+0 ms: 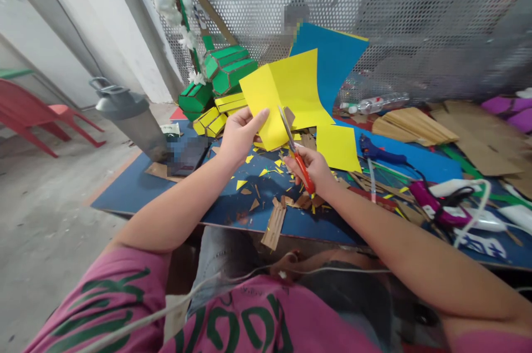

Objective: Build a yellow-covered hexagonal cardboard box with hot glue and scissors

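Note:
My left hand (240, 134) pinches the lower left edge of a folded yellow paper sheet (286, 92), held up over the blue table (137, 187). My right hand (311, 169) grips red-handled scissors (296, 151), and their blades reach up into the sheet's bottom edge. Small yellow paper scraps (249, 173) and brown cardboard bits lie on the table under both hands. A second yellow sheet (338, 147) rests flat just right of the scissors.
Green and yellow cardboard pieces (216, 87) stand at the back, with a blue sheet (332, 62) leaning on the perforated metal wall. A blue glue gun (376, 152), cardboard strips (409, 124), a plastic bottle (374, 103) and cables crowd the right. A grey metal can (128, 114) is at the left.

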The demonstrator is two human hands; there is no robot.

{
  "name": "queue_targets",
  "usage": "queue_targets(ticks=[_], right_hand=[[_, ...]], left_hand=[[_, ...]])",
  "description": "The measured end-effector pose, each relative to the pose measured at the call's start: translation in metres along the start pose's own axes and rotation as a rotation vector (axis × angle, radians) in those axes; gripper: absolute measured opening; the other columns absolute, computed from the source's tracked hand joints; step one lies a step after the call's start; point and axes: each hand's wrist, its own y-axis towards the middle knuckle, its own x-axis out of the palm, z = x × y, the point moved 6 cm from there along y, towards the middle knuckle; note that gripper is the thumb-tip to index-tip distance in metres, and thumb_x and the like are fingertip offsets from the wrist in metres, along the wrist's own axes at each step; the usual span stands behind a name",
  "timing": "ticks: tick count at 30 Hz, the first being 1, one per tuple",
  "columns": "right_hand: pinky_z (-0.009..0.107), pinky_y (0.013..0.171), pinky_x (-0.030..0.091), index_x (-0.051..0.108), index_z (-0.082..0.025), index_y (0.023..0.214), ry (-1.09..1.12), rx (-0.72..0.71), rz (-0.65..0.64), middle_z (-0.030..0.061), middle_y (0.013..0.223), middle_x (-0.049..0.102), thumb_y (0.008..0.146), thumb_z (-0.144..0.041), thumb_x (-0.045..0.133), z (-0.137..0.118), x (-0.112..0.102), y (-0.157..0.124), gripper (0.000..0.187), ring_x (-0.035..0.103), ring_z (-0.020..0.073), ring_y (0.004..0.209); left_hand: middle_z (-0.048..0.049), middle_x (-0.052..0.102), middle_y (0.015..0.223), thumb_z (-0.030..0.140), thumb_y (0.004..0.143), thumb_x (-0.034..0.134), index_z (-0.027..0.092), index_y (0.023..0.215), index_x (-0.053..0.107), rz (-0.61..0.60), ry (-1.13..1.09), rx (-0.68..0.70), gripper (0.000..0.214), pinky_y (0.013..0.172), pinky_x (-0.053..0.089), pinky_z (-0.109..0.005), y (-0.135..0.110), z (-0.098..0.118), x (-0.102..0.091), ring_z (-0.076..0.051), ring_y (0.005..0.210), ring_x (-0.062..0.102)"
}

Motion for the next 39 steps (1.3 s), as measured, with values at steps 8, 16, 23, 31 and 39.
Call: queue_targets(ticks=[8, 16, 23, 31, 39], right_hand=[[0.028, 0.034, 0.048, 0.066, -0.024, 0.078, 0.021, -0.003, -0.012, -0.0036, 0.065, 0.064, 0.071, -0.070, 0.102, -0.001, 0.001, 0.001, 0.059, 0.055, 0.0118, 0.041], [0.030, 0.037, 0.054, 0.067, -0.025, 0.081, 0.006, 0.013, 0.002, -0.0046, 0.064, 0.060, 0.077, -0.067, 0.099, 0.002, 0.000, 0.001, 0.053, 0.055, 0.0126, 0.044], [0.031, 0.037, 0.054, 0.068, -0.025, 0.083, -0.015, -0.005, -0.001, -0.0051, 0.065, 0.059, 0.078, -0.068, 0.098, -0.002, 0.000, 0.000, 0.053, 0.054, 0.0120, 0.042], [0.031, 0.038, 0.055, 0.064, -0.025, 0.079, -0.006, -0.004, -0.007, -0.0054, 0.065, 0.057, 0.077, -0.069, 0.098, -0.005, 0.001, -0.002, 0.056, 0.054, 0.0128, 0.044], [0.031, 0.038, 0.051, 0.059, -0.026, 0.078, -0.050, -0.008, 0.012, -0.0056, 0.066, 0.060, 0.079, -0.070, 0.096, 0.000, -0.001, 0.000, 0.057, 0.055, 0.0131, 0.043]], left_hand=[[-0.0019, 0.082, 0.090, 0.072, 0.085, 0.094, 0.023, 0.105, 0.077, -0.012, 0.019, 0.048, 0.056, 0.039, 0.041, -0.019, 0.000, 0.002, 0.004, -0.008, 0.053, 0.063], [-0.0022, 0.082, 0.082, 0.072, 0.085, 0.093, 0.021, 0.098, 0.081, -0.004, 0.154, 0.087, 0.054, 0.043, 0.046, -0.019, -0.004, 0.012, 0.002, -0.010, 0.056, 0.064], [-0.0014, 0.078, 0.079, 0.074, 0.086, 0.092, 0.022, 0.100, 0.083, -0.029, 0.178, 0.125, 0.055, 0.044, 0.047, -0.019, -0.002, 0.014, 0.003, -0.009, 0.054, 0.061], [0.0004, 0.074, 0.073, 0.072, 0.085, 0.094, 0.022, 0.097, 0.085, -0.042, 0.170, 0.171, 0.052, 0.042, 0.042, -0.019, -0.003, 0.019, 0.003, -0.007, 0.050, 0.050], [0.0038, 0.062, 0.063, 0.071, 0.085, 0.095, 0.023, 0.092, 0.085, -0.015, 0.203, 0.173, 0.050, 0.042, 0.040, -0.021, -0.005, 0.022, 0.001, -0.007, 0.049, 0.043]])
